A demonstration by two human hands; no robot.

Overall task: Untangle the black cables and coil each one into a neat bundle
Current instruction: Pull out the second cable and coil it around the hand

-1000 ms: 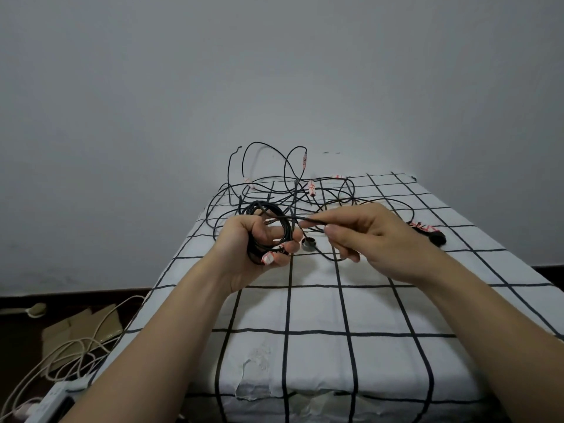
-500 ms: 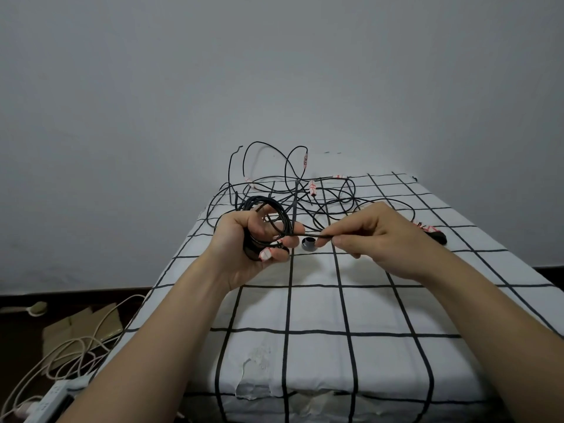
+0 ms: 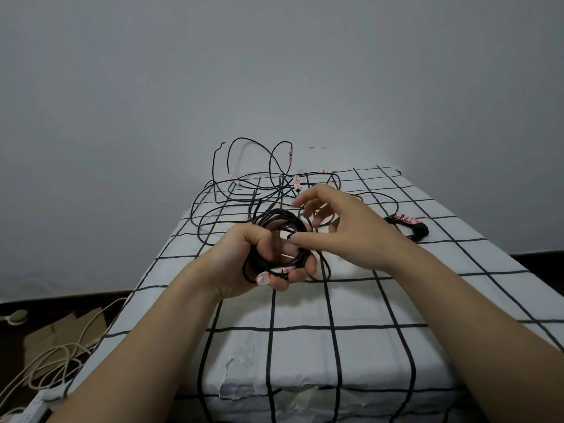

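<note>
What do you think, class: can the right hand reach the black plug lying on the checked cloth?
Probably yes. The black plug lies uncovered on the checked cloth just beside the right hand, with nothing in between. That hand is busy at the coil the left hand grips.

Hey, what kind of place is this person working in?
Probably a plain room at home, maybe a bedroom: a bed-like surface under a white checked sheet, a bare grey wall, and white cords with cardboard on the dark floor.
</note>
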